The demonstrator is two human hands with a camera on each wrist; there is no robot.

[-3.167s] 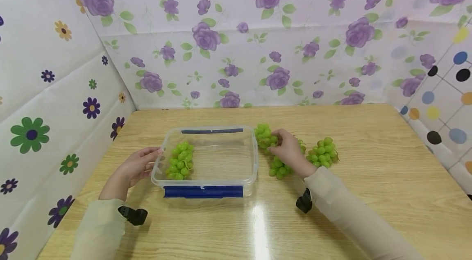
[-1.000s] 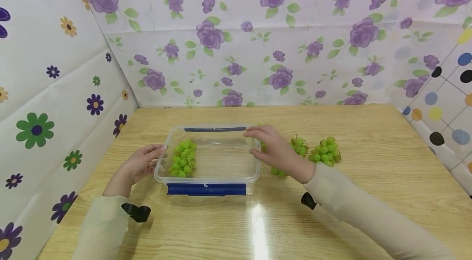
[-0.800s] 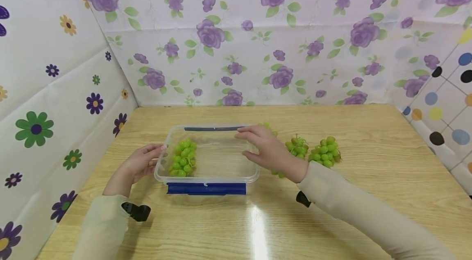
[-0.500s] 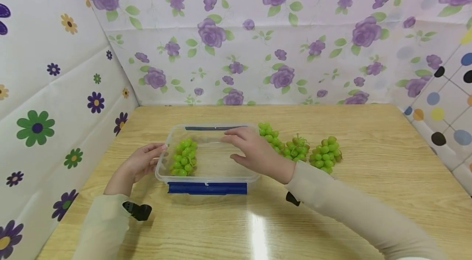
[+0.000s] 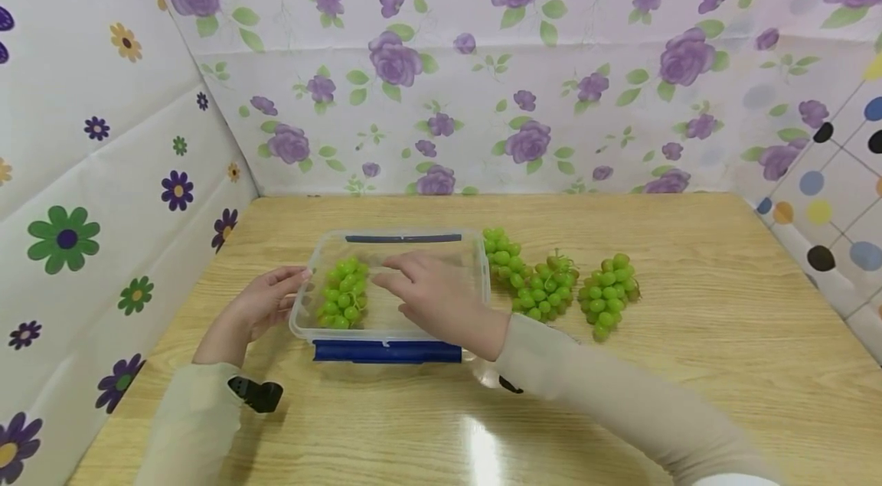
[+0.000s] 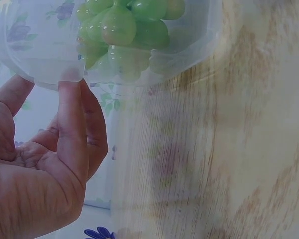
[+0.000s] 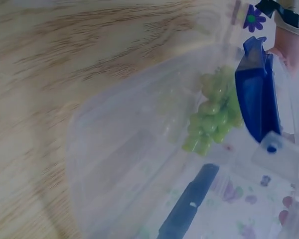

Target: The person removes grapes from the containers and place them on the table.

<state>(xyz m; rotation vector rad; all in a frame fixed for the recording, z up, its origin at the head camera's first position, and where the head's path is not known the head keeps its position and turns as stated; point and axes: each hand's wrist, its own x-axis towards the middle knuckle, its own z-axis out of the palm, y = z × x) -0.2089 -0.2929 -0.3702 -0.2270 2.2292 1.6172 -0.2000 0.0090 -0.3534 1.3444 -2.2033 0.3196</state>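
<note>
A clear plastic container (image 5: 344, 334) with blue clip latches stands uncovered on the table. One bunch of green grapes (image 5: 343, 295) lies along its left end; the left wrist view shows these grapes (image 6: 119, 30) close through the wall. My left hand (image 5: 260, 306) touches the left rim with thumb and fingertip, other fingers loosely bent. Over the container's middle is my right hand (image 5: 441, 298), fingers stretched toward the grapes with a gap between, holding nothing I can see. The right wrist view looks over the container (image 7: 134, 144) and does not plainly show that hand's fingers.
Right of the container, a grape bunch (image 5: 501, 252) lies close against its wall, with another bunch (image 5: 547, 291) touching it. A separate grape bunch (image 5: 609, 295) sits further right. A flowered sheet (image 5: 441, 88) hangs behind the wooden table (image 5: 717, 302).
My right hand has left the grape bunch beside the container and moved left, over the container's middle. The left hand stays at the rim. The grapes look much as before.
</note>
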